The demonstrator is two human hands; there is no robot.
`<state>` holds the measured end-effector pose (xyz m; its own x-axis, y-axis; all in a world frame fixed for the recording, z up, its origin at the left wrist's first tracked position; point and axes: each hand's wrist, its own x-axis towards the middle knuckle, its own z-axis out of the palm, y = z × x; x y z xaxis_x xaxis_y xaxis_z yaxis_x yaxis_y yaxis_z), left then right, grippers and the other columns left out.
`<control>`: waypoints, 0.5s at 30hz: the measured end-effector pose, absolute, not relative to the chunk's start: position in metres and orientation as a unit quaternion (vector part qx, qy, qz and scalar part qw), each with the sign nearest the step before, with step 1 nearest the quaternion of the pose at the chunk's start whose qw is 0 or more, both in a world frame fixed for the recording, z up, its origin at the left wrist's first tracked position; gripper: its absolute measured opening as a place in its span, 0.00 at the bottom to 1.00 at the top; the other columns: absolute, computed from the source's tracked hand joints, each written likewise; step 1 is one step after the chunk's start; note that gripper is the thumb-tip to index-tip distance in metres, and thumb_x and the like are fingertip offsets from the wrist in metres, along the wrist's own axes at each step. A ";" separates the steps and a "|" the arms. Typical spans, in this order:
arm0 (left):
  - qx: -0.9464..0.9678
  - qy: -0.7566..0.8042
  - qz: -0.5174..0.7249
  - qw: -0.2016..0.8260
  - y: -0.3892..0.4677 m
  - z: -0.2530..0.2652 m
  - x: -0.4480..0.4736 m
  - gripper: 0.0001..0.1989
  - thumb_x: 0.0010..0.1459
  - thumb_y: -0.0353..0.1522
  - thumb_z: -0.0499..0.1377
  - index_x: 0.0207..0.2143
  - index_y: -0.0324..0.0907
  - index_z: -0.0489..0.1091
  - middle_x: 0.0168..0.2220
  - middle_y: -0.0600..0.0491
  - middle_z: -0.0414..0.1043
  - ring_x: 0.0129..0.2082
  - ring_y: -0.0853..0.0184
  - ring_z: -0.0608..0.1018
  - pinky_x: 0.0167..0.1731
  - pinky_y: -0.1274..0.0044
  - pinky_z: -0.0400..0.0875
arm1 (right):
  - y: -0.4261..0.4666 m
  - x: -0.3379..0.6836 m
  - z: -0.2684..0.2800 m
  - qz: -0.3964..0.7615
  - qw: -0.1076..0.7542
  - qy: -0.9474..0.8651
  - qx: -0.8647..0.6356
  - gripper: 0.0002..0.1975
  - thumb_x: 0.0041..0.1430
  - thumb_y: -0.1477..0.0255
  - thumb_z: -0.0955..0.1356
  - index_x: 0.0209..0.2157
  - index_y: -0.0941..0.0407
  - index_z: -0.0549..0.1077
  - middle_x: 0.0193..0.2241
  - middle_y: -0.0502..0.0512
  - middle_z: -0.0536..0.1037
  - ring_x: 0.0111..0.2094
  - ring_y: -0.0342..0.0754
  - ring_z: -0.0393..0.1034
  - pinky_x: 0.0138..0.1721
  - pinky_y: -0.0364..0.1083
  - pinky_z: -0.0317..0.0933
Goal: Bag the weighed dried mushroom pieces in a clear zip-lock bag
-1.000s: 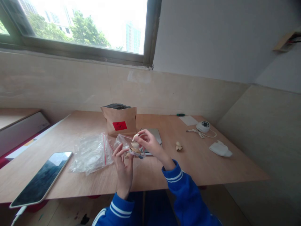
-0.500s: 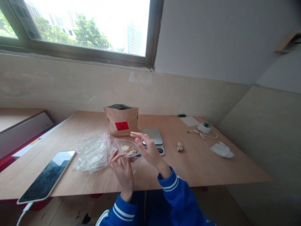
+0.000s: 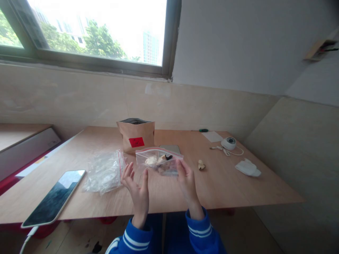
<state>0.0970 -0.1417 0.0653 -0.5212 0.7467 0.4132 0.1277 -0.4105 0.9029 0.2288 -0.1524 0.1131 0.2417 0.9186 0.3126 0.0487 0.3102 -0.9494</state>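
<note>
One clear zip bag of pale pieces, held up: right hand pinches its right end, bag stretching leftward from those fingertips. Left hand splayed, fingers apart, thumb near bag's lower left; contact unclear. Clear plastic bags just left of those fingers; brown pouch beyond.

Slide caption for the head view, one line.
Right hand pinches a clear, red-striped plastic bag of pale pieces; left hand open nearby.
</note>
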 end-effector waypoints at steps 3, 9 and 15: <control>0.438 0.494 0.672 0.336 -0.143 0.073 0.085 0.22 0.57 0.43 0.58 0.52 0.45 0.66 0.56 0.46 0.64 0.58 0.57 0.67 0.58 0.64 0.60 | -0.162 0.236 0.112 0.366 0.599 -0.527 -0.479 0.18 0.63 0.58 0.62 0.40 0.56 0.76 0.36 0.55 0.80 0.38 0.49 0.75 0.41 0.45 0.66; 0.454 0.455 0.638 0.424 -0.151 0.079 0.076 0.21 0.54 0.47 0.59 0.43 0.42 0.71 0.43 0.49 0.75 0.45 0.60 0.77 0.44 0.71 0.72 | -0.178 0.237 0.103 0.357 0.587 -0.518 -0.509 0.19 0.64 0.57 0.61 0.41 0.56 0.75 0.35 0.54 0.79 0.38 0.49 0.74 0.40 0.43 0.67; 0.449 0.486 0.612 0.433 -0.159 0.081 0.081 0.22 0.48 0.48 0.62 0.39 0.42 0.70 0.34 0.51 0.76 0.35 0.62 0.79 0.35 0.75 0.74 | -0.193 0.236 0.096 0.354 0.629 -0.484 -0.495 0.23 0.64 0.59 0.62 0.58 0.52 0.62 0.51 0.59 0.73 0.48 0.51 0.72 0.47 0.48 0.67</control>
